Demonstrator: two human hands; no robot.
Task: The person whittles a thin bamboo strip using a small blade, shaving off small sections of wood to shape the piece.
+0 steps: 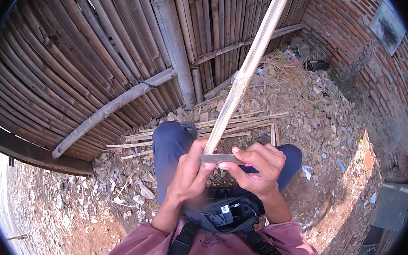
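A long, pale split bamboo strip (244, 78) slants up and away from my hands, out past the top of the view. Its near end meets a short, flat grey blade (221, 158) lying across it. My left hand (186, 174) is closed around the strip's near end, its thumb against the blade's left part. With thumb and fingers, my right hand (261, 166) pinches the blade's right end. A little bright pink shows beneath the right fingers; I cannot tell what it is. The strip's lowest end is hidden behind the blade and hands.
Several bamboo strips (242, 124) lie on the rubble beyond my knees. A bamboo wall (110, 38) with a pole along it rises at the left and ahead. A brick wall (362, 68) stands at the right. An unzipped black waist bag (223, 215) sits at my lap.
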